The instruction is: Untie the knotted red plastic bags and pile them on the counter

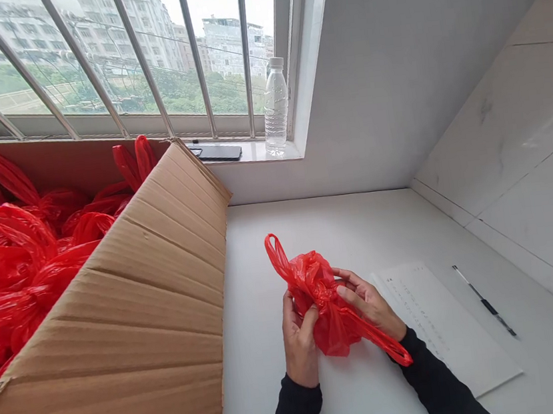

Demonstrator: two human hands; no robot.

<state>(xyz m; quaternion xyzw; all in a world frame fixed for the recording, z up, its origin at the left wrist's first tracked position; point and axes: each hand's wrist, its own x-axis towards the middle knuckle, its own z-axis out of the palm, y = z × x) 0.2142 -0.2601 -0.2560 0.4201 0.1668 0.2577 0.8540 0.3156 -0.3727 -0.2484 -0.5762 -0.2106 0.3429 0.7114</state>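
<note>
Nearest the camera stood a big cardboard box (147, 303), its creased brown flank filling the view from seven to ten o'clock. Inside it lay a heap of knotted red bundles (11, 266), several with handle loops sticking up.

Taking the middle of the picture as the dial's hub, a red plastic bag (324, 295) was held toward five o'clock, above a white table (267, 376); I cannot tell whether its underside touched the surface. It was bunched at the centre, one loop pointing toward its own ten o'clock and the other toward four.

The left hand (300, 338) gripped the bag from its eight o'clock side, thumb pressed on the near face. At three o'clock on the bag, the right hand (369, 303) pinched the gathered plastic, fingers curled round the far edge. Both wrists came out of black sleeves (296, 409).

Toward four o'clock on the dial lay a sheet of paper (442, 321) with rows of writing, and just beyond it a pen (489, 307). Near twelve, a clear bottle (276, 113) stood upright on the window sill (254, 148), with a dark flat slab (219, 152) lying toward eleven.
</note>
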